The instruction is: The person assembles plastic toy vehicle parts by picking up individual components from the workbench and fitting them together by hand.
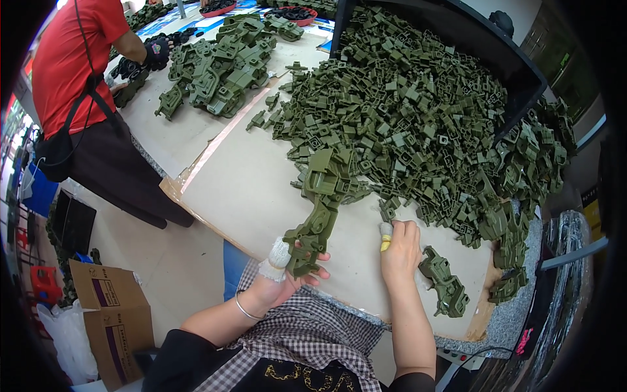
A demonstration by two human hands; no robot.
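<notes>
So the left hand [287, 271], thumb wrapped in white tape, is gripping the bottom end of a long green plastic assembly [320, 209] that sticks up and away over the cardboard-covered table [248, 189]. The right hand [400, 247] sits just to the right of it, fingers curled, its yellow-tipped finger pressing down at the edge of the huge pile of small green parts [405, 111]. One finished green piece [444, 281] lies just right of that hand. A person in a red shirt [72, 59] works at the far left.

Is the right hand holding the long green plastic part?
No, the long green plastic part is gripped by the left hand, while the right hand reaches toward the pile of small green pieces.
</notes>
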